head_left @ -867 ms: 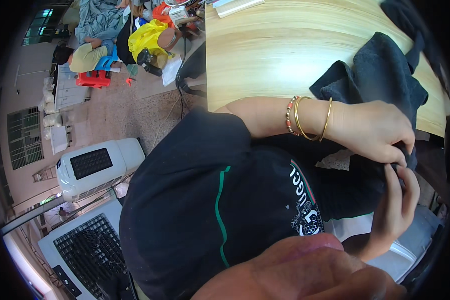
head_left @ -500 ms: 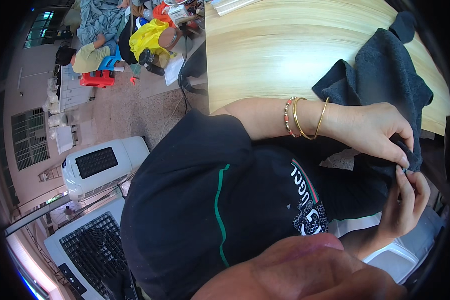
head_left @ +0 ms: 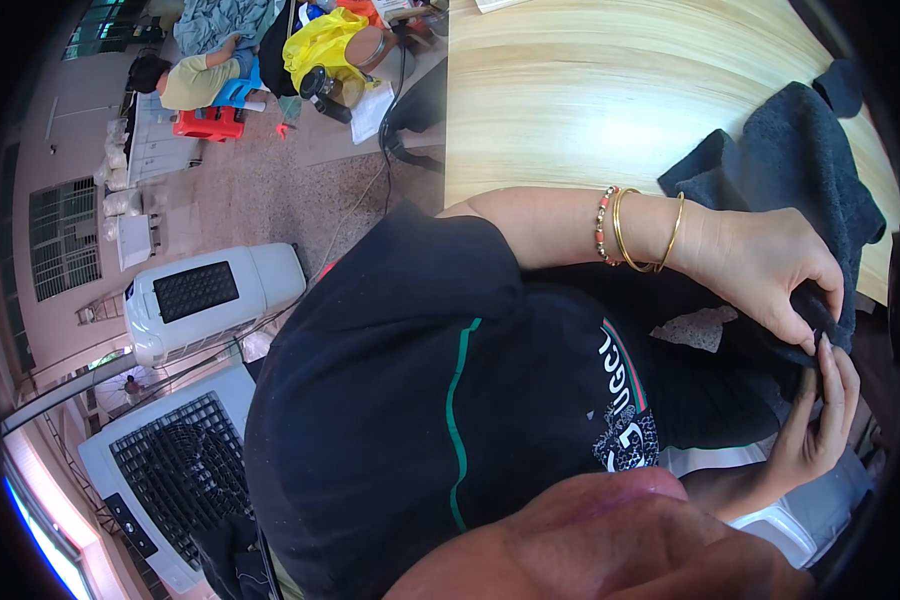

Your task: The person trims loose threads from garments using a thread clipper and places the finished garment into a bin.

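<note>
Shifted since the earlier frames: dark grey cloth [head_left: 790, 190] drawn nearer the table's near edge, right hand [head_left: 820, 420] raised closer under the pinch. Draped over the near right edge of the pale wooden table [head_left: 590, 90], long axis running from the far tip on the tabletop down to the hanging corner at the lap. Pinched at that lower corner by the left hand [head_left: 760, 265], thumb and fingers closed on the fabric. Met from below by the right hand, fingers upright and touching the cloth; full closure there hard to tell. Wide bare tabletop to the left of the cloth. Beyond, open concrete floor [head_left: 270, 190] and two white air coolers [head_left: 210, 300], well apart.
</note>
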A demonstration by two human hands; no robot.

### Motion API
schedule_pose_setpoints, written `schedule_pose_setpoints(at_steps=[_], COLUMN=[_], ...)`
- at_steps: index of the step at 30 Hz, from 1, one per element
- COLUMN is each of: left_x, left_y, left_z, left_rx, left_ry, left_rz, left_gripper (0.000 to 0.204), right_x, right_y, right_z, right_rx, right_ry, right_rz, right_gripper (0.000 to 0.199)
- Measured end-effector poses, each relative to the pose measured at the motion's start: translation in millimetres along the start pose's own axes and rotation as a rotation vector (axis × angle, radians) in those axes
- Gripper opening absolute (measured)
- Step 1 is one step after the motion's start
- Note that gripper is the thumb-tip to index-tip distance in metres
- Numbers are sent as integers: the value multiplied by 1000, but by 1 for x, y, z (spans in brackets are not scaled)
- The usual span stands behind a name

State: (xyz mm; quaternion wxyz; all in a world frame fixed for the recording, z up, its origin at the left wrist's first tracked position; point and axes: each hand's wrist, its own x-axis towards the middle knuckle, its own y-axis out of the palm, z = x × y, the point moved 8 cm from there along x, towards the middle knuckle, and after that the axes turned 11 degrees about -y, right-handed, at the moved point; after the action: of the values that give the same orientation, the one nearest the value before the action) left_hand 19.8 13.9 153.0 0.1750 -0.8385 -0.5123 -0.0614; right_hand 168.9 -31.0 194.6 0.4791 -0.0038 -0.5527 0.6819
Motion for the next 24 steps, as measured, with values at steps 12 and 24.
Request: schedule_pose_setpoints(at_steps=[12,24], left_x=[-9,-6], left_y=[-1,-3], left_z=[-19,-23], left_rx=[66,94], left_ry=[246,275], left_rz=[3,-80], left_gripper=[23,15], right_x=[-13,-25], right_y=[10,19], right_z=[-34,-54], right_rx=[368,630], right_ry=[107,249], right_rz=[129,-145], right_gripper=[47,23])
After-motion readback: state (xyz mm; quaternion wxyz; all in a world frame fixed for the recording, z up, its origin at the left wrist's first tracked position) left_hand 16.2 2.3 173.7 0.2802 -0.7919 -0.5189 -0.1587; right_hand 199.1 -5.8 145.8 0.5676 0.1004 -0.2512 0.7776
